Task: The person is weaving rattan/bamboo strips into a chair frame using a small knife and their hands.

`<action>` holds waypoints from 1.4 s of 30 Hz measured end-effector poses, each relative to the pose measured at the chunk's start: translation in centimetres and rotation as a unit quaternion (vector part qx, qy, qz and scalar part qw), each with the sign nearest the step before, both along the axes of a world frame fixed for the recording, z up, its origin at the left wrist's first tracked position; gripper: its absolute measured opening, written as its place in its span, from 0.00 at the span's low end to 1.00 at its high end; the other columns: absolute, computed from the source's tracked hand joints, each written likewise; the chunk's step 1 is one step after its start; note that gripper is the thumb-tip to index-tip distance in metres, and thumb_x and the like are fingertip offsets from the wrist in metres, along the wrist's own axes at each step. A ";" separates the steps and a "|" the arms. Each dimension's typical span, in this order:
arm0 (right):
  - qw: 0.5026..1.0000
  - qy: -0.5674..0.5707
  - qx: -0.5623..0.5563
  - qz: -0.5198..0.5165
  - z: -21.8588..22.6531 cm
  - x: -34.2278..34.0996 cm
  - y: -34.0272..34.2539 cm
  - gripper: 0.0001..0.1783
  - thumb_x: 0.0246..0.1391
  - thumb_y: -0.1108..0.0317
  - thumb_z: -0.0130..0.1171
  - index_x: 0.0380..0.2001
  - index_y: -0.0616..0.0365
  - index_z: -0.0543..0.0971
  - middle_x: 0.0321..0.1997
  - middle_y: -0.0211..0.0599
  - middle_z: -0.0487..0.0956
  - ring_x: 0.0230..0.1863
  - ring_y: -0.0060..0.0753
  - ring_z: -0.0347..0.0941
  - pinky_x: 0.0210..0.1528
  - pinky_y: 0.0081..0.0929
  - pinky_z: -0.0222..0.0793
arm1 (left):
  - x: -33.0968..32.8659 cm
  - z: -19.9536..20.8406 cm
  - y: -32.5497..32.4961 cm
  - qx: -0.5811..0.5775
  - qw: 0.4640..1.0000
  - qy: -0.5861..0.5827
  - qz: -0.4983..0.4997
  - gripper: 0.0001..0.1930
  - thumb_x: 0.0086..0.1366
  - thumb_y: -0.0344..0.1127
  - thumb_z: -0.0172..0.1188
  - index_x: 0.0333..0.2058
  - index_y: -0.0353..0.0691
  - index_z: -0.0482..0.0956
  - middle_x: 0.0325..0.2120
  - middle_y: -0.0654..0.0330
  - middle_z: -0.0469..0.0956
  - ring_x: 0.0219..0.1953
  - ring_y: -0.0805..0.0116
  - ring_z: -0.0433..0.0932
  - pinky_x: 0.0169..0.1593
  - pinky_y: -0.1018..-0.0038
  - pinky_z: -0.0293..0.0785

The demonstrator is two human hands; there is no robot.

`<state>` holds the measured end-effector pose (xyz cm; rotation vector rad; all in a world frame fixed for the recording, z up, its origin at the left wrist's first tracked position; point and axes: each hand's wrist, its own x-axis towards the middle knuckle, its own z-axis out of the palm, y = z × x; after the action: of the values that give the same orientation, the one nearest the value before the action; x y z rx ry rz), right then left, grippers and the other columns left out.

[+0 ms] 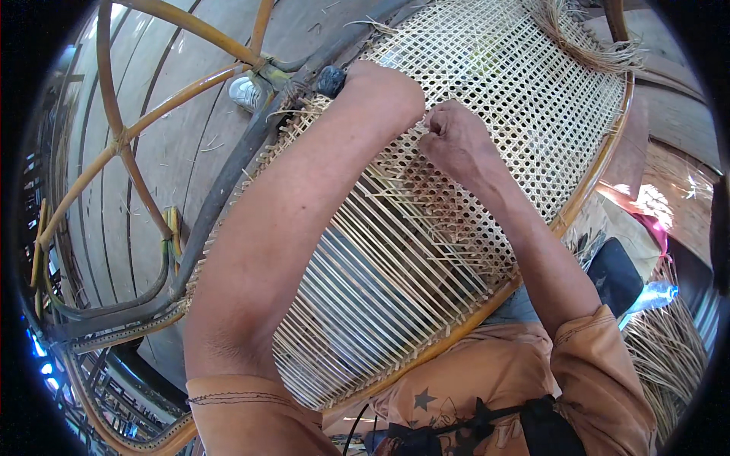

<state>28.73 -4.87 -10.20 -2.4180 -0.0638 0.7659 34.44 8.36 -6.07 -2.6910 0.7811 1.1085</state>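
A woven cane panel [487, 83] in a curved frame lies before me. Its far part is a close mesh with small holes; its near part has only parallel cane strands [350, 281]. Bent down at the wrist, my left hand [395, 95] is over the left part of the mesh, its fingers hidden behind the wrist. Just to its right, my right hand [458, 143] is closed, thumb and fingers pressed together low against the weave. Whatever it pinches is too small to make out. The two hands are close but apart.
A bundle of loose cane strands [582, 45] hangs over the far right rim. Bent rattan poles [120, 140] stand at left, above a plank floor [190, 152] with a white shoe [245, 93]. At right lie a plastic bottle [654, 295] and more strands [669, 357].
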 end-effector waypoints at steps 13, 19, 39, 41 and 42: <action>0.984 -0.135 -0.062 0.100 -2.1 -0.9 0.3 0.05 0.42 0.71 0.55 0.20 0.60 0.78 0.31 0.46 0.75 0.34 0.47 0.72 0.41 0.35 0.72 | -2.6 -2.7 2.8 -0.104 0.990 -0.091 -0.005 0.09 0.55 0.33 0.53 0.29 0.39 0.81 0.28 0.51 0.80 0.34 0.53 0.81 0.37 0.60 0.76; 0.985 -0.105 0.102 -0.095 -5.8 -1.9 0.2 0.06 0.45 0.73 0.55 0.21 0.62 0.79 0.35 0.47 0.74 0.39 0.48 0.69 0.45 0.39 0.69 | -1.9 -1.3 1.5 -0.070 0.996 -0.055 -0.007 0.10 0.54 0.32 0.53 0.32 0.37 0.82 0.32 0.49 0.80 0.36 0.54 0.81 0.38 0.60 0.77; 0.936 -0.249 -0.061 0.239 -1.2 0.3 0.1 0.08 0.46 0.79 0.51 0.32 0.59 0.74 0.38 0.39 0.74 0.41 0.42 0.72 0.39 0.34 0.73 | -0.6 -1.2 5.6 0.002 0.989 -0.052 0.137 0.16 0.55 0.40 0.53 0.40 0.42 0.81 0.39 0.55 0.80 0.42 0.57 0.80 0.45 0.64 0.75; 0.933 -0.229 -0.074 0.266 -0.6 0.7 0.3 0.08 0.47 0.79 0.51 0.33 0.59 0.75 0.38 0.38 0.74 0.41 0.41 0.72 0.40 0.33 0.73 | -1.3 -1.2 5.9 0.007 0.987 -0.057 0.153 0.16 0.55 0.40 0.52 0.40 0.41 0.81 0.39 0.54 0.80 0.42 0.57 0.80 0.45 0.63 0.75; 0.930 -0.207 -0.089 0.291 -0.3 1.0 0.4 0.09 0.48 0.79 0.50 0.34 0.58 0.75 0.38 0.37 0.73 0.41 0.40 0.72 0.40 0.32 0.74 | -1.6 -1.2 6.1 0.011 0.984 -0.062 0.166 0.16 0.55 0.39 0.52 0.40 0.41 0.81 0.39 0.53 0.80 0.42 0.57 0.80 0.45 0.63 0.75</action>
<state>29.71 -4.44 -10.50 -2.7247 -0.9505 0.4952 32.85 14.47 -7.30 -2.9069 0.3045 0.9865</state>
